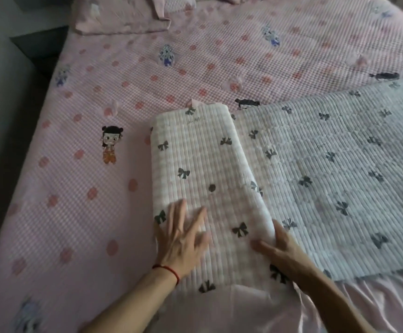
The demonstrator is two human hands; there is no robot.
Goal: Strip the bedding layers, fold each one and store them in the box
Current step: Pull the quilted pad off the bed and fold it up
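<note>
A white quilted blanket with small black bows lies on the bed, its left end folded over into a thick layer. My left hand lies flat on the near part of that fold, fingers spread. My right hand rests on the fold's right edge; its thumb lies on top and its fingers are hidden in the crease beside the flat part. The rest of the blanket stretches out flat to the right. No box is in view.
Under the blanket is a pink checked bed sheet with cartoon figures and red dots. A folded pink cloth lies at the head of the bed. A shiny pink bed skirt hangs at the near edge. A dark nightstand stands at left.
</note>
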